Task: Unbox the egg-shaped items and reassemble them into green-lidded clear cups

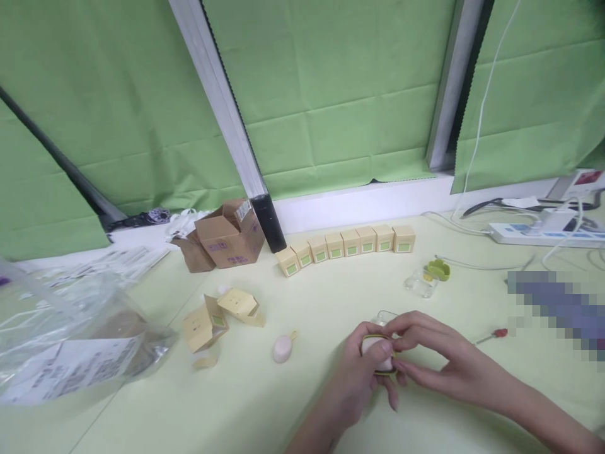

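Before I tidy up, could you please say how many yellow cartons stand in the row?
8 yellow cartons, side by side before the ledge: leftmost carton near the brown cardboard box, rightmost carton toward the power strip, six between. None appears hidden.

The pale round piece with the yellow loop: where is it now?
In the head view, the pale round piece lies on the table, left of the left hand and right of two opened boxes.
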`<state>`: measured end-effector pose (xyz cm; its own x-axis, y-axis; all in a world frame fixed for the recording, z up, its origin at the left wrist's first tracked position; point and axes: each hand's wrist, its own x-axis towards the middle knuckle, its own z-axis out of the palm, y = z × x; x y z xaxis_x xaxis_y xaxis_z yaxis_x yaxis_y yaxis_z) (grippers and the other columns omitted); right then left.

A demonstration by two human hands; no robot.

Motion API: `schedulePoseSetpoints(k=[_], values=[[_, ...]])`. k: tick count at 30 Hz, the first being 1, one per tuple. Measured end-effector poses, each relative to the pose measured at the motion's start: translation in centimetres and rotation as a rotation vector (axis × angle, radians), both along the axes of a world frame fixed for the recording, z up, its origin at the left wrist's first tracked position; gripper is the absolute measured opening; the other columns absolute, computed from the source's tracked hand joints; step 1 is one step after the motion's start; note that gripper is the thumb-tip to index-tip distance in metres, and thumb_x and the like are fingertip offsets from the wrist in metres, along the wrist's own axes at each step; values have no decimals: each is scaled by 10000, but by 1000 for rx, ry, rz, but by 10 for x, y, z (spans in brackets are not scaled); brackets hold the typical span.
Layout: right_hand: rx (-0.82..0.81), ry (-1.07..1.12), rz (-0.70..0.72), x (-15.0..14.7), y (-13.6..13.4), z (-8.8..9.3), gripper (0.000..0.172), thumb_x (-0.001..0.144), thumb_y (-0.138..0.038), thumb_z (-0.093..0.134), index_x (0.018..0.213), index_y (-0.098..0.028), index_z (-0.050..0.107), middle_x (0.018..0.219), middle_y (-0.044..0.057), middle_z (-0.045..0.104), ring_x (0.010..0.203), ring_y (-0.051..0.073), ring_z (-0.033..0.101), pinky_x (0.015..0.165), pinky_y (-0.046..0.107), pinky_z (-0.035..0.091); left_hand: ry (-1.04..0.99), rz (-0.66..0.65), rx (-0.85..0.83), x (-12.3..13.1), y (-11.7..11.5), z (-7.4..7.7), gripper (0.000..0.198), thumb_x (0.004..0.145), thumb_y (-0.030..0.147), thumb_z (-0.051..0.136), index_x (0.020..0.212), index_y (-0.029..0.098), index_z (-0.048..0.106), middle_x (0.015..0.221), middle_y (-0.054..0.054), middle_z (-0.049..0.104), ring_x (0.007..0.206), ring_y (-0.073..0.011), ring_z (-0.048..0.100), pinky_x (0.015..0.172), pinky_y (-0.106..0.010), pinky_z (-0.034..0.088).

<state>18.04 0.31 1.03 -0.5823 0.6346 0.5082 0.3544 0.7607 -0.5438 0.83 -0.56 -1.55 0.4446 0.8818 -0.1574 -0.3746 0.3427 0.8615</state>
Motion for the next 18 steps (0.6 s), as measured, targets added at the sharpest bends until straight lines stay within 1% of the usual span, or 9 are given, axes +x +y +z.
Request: schedulePoseSetpoints(k=[4, 6, 9, 12, 15, 16, 18], values=[[60, -9, -62, -8, -3, -2, 295, 651, -14, 524, 810, -254, 460, 861, 24, 600, 804, 187, 587, 673, 305, 508, 88, -23, 19, 1, -1, -2, 318, 711, 341, 665, 904, 166, 484, 612, 19, 574, 471, -90, 525, 336, -151, 409], [87, -17, -67, -11, -5, -3, 299, 603, -11, 506, 769, -250, 436, 808, 17, 569, 744, 180, 558, 623, 298, 492, 118, -39, 25, 2, -1, -3, 310, 707, 330, 666, 894, 167, 480, 606, 26, 573, 439, -78, 503, 327, -149, 399], [116, 8, -82, -15, -7, -5, 287, 588, -15, 495, 743, -242, 412, 768, 13, 543, 697, 169, 525, 573, 283, 469, 144, -70, 16, 0, 0, -4, 324, 686, 312, 687, 892, 164, 485, 615, 39, 556, 441, -73, 497, 339, -160, 416], [151, 32, -109, -14, -7, -7, 286, 606, -17, 515, 757, -237, 413, 753, 13, 543, 683, 166, 518, 560, 280, 463, 145, -107, -5, -3, 2, -2, 340, 676, 301, 702, 902, 162, 491, 671, 20, 582, 483, -86, 524, 354, -167, 421], [158, 45, -114, -10, -6, -9, 288, 661, -23, 546, 826, -242, 454, 790, 21, 572, 733, 175, 554, 612, 292, 489, 91, -144, -27, -5, 3, 3, 364, 694, 341, 700, 931, 159, 492, 686, 7, 591, 489, -93, 530, 376, -179, 412], [130, 47, -111, -8, -6, -9, 317, 676, -37, 566, 897, -245, 474, 849, 35, 589, 797, 188, 572, 664, 309, 504, 52, -145, -26, -6, 3, 5, 378, 702, 360, 698, 948, 159, 493, 721, -1, 594, 504, -95, 541, 401, -189, 419], [14, 32, -114, -5, -5, -11, 452, 695, -94, 626, 1086, -258, 470, 1061, 80, 581, 1003, 228, 561, 810, 366, 501, -44, -119, -2, -6, 3, 9, 408, 735, 426, 667, 995, 170, 484, 852, -27, 599, 574, -115, 589, 483, -219, 441]])
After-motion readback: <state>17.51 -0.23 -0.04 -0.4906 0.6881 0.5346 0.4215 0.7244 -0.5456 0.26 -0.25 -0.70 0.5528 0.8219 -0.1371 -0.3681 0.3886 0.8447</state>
